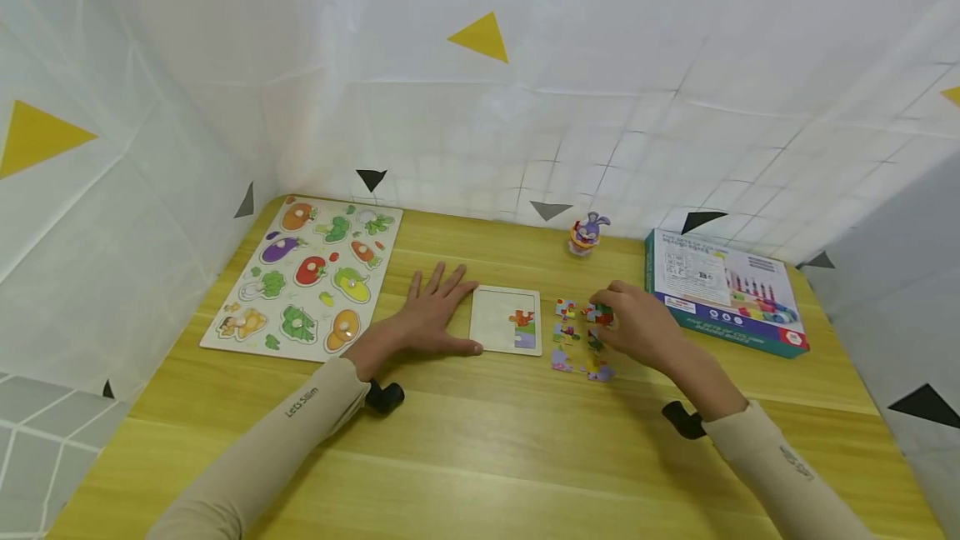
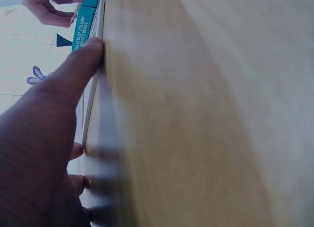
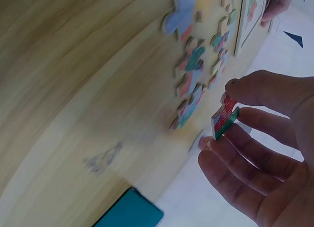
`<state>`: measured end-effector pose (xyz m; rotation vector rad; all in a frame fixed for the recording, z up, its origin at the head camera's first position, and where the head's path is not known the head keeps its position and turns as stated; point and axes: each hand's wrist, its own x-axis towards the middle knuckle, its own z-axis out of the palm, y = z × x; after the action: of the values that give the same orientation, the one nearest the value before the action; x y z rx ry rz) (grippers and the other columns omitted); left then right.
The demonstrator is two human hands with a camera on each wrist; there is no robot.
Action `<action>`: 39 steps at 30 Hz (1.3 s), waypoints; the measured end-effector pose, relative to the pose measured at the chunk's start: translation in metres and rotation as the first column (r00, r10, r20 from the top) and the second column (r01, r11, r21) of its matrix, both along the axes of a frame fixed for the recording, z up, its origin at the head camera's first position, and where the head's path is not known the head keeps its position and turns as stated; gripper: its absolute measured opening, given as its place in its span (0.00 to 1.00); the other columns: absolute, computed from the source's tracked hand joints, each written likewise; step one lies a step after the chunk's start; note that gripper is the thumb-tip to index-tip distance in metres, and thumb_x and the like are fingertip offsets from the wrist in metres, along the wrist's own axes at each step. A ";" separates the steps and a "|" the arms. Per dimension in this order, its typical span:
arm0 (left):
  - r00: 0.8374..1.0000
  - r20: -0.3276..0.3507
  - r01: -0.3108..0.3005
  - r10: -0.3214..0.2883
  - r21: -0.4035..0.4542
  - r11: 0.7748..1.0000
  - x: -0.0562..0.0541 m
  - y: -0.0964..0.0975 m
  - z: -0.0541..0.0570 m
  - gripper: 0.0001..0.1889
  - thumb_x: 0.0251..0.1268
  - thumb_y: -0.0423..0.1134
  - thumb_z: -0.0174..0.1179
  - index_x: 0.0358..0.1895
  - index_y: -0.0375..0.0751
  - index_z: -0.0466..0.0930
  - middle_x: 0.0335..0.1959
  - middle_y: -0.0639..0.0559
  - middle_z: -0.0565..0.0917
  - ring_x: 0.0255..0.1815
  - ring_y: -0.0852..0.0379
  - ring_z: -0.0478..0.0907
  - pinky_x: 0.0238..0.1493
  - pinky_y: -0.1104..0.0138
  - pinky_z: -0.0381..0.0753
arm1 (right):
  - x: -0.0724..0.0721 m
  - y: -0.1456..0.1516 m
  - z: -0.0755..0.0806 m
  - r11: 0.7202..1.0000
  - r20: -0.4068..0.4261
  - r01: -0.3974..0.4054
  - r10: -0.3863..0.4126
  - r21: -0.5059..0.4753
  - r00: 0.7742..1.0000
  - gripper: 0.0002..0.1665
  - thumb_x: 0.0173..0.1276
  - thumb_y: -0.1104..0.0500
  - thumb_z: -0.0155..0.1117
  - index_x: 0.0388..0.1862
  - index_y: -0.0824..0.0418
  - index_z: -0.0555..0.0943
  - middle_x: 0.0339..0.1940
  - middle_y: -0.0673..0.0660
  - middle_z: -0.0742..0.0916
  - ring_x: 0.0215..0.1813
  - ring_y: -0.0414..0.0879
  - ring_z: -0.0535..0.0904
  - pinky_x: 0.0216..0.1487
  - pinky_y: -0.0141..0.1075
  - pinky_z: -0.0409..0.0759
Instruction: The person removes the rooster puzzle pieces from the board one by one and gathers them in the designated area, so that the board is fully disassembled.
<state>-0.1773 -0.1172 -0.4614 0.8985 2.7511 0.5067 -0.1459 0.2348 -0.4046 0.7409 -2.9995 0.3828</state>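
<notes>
My left hand (image 1: 427, 319) lies with its fingers spread on the table, thumb and fingertips at the left edge of a small square puzzle tray (image 1: 491, 315). A few joined puzzle pieces (image 1: 524, 327) fill the tray's right side near its lower corner. In the right wrist view, my right hand (image 3: 274, 138) pinches a red and green puzzle piece (image 3: 225, 118) between thumb and fingers, raised off the table. Below that hand, several loose puzzle pieces (image 1: 562, 332) lie in rough columns right of the tray; the hand partly covers some of them in the head view.
A vegetable peg puzzle board (image 1: 251, 307) lies at the left. Behind the loose pieces stands a purple rabbit figurine (image 1: 585, 233). A teal and white box (image 1: 727, 294) lies at the right. White patterned sheeting (image 1: 420, 123) rises behind the wooden table (image 1: 465, 457).
</notes>
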 end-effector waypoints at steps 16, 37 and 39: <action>1.000 -0.002 0.005 -0.005 -0.001 1.000 0.001 -0.001 0.001 0.57 0.54 0.76 0.60 0.81 0.49 0.49 0.83 0.44 0.39 0.80 0.37 0.29 0.71 0.36 0.27 | -0.002 0.021 -0.007 0.999 -0.002 0.028 -0.028 0.046 1.000 0.21 0.55 0.64 0.76 0.48 0.70 0.85 0.38 0.61 0.83 0.33 0.48 0.76 0.31 0.41 0.78; 1.000 -0.003 0.008 -0.008 0.009 1.000 0.001 0.000 0.003 0.56 0.55 0.75 0.61 0.81 0.48 0.50 0.82 0.43 0.40 0.80 0.35 0.30 0.71 0.35 0.29 | -0.009 0.033 -0.016 0.996 0.003 0.037 -0.037 0.084 0.999 0.20 0.55 0.66 0.77 0.47 0.69 0.85 0.36 0.60 0.82 0.34 0.50 0.77 0.34 0.45 0.79; 1.000 0.001 0.005 -0.005 0.005 1.000 0.001 0.000 0.003 0.57 0.54 0.75 0.60 0.81 0.49 0.50 0.82 0.44 0.40 0.80 0.36 0.30 0.71 0.35 0.29 | -0.009 0.033 -0.016 0.996 0.007 0.034 -0.035 0.085 0.999 0.21 0.55 0.65 0.77 0.48 0.69 0.85 0.36 0.60 0.82 0.34 0.50 0.77 0.34 0.45 0.79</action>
<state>-0.1761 -0.1168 -0.4582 0.9058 2.7473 0.5134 -0.1554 0.2681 -0.4202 0.6935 -3.0490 0.2596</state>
